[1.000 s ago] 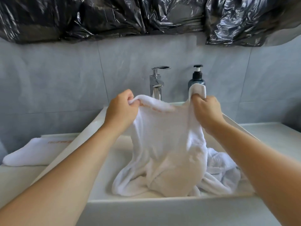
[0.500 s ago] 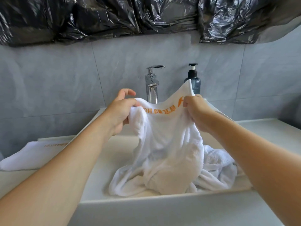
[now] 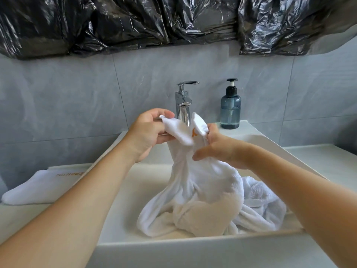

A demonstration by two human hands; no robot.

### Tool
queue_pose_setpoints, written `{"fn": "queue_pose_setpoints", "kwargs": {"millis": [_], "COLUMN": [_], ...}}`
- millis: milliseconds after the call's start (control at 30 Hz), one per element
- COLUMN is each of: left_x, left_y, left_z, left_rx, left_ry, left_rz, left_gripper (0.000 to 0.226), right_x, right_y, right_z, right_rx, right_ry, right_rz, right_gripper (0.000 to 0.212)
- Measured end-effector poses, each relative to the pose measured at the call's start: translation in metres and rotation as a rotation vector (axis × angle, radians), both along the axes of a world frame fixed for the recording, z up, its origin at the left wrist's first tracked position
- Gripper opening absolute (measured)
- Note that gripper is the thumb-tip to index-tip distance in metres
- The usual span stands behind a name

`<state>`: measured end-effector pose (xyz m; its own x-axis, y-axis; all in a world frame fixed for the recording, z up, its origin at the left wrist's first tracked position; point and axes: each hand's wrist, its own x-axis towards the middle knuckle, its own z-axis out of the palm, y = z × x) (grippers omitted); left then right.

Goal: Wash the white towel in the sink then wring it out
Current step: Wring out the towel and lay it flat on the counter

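Note:
The white towel [image 3: 202,190] hangs from both hands into the white sink [image 3: 123,200], its lower part bunched on the basin floor. My left hand [image 3: 148,134] pinches one top corner between thumb and fingers. My right hand [image 3: 214,146] grips the other top corner, where a bit of orange lettering shows. The two corners are held close together, just in front of the chrome tap [image 3: 183,103]. No water is visibly running.
A blue soap pump bottle [image 3: 230,107] stands on the ledge right of the tap. A second folded white towel [image 3: 38,188] lies on the counter left of the sink. Black plastic sheeting [image 3: 173,22] covers the wall above the grey tiles.
My hands have come together, bringing the towel's two top corners close and gathering the spread edge into a narrow bunch. The orange lettering is now mostly folded out of sight.

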<state>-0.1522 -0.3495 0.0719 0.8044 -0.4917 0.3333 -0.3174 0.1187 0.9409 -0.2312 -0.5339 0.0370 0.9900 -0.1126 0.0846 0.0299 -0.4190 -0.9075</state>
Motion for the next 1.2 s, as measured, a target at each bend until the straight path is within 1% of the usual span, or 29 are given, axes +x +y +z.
{"fn": "queue_pose_setpoints", "kwargs": {"millis": [100,167,200,267,300,367,433,500,567,633,800,900,933,1000,1067,1100,1133,1200], "left_x": [0.002,0.009,0.012,0.016,0.017,0.017,0.013,0.008,0.007,0.006,0.003,0.009,0.012,0.014,0.015,0.015,0.014,0.009], "left_y": [-0.004,-0.004,-0.003,-0.003,-0.004,-0.005,-0.007,-0.008,-0.008,-0.008,-0.008,-0.009,-0.01,-0.009,-0.009,-0.009,-0.01,-0.01], "left_z": [-0.01,-0.015,-0.015,-0.015,-0.015,-0.017,-0.016,-0.017,-0.018,-0.018,-0.018,-0.02,-0.02,-0.02,-0.02,-0.02,-0.019,-0.017], "left_rx": [0.203,0.326,0.361,0.387,0.385,0.374,0.351,0.314,0.298,0.305,0.36,0.398,0.41,0.4,0.379,0.367,0.356,0.334], "left_ry": [-0.185,-0.325,-0.395,-0.486,-0.512,-0.587,-0.657,-0.623,-0.596,-0.601,-0.709,-0.798,-0.794,-0.762,-0.742,-0.712,-0.652,-0.421], "left_rz": [0.061,0.122,0.164,0.253,0.279,0.3,0.248,0.132,0.071,0.055,0.164,0.272,0.311,0.362,0.361,0.344,0.315,0.215], "left_gripper": [0.017,0.017,0.021,0.034,0.036,0.035,0.031,0.022,0.028,0.034,0.021,0.014,0.017,0.023,0.021,0.017,0.013,0.01], "right_x": [-0.001,-0.002,-0.002,-0.002,-0.003,-0.005,-0.007,-0.007,-0.006,-0.006,-0.008,-0.007,-0.006,-0.003,-0.002,-0.001,-0.001,-0.002], "right_y": [0.001,0.002,0.003,0.004,0.005,0.007,0.008,0.008,0.008,0.008,0.01,0.011,0.01,0.009,0.008,0.008,0.008,0.006], "right_z": [0.0,0.0,0.0,-0.001,-0.001,0.0,0.0,0.0,0.0,0.0,0.001,0.003,0.003,0.005,0.007,0.007,0.007,0.009], "right_rx": [0.002,-0.054,-0.097,-0.15,-0.159,-0.188,-0.224,-0.235,-0.227,-0.22,-0.225,-0.228,-0.238,-0.281,-0.3,-0.278,-0.24,-0.141], "right_ry": [0.001,0.03,0.045,0.068,0.075,0.086,0.098,0.105,0.115,0.125,0.126,0.047,-0.005,-0.126,-0.227,-0.262,-0.289,-0.327], "right_rz": [-0.001,-0.001,-0.003,-0.005,0.001,0.015,0.024,0.027,0.038,0.052,0.046,-0.013,-0.046,-0.103,-0.12,-0.117,-0.115,-0.131], "right_gripper": [0.075,0.082,0.085,0.088,0.088,0.086,0.085,0.084,0.084,0.084,0.082,0.077,0.071,0.049,0.022,0.014,0.011,0.015]}}
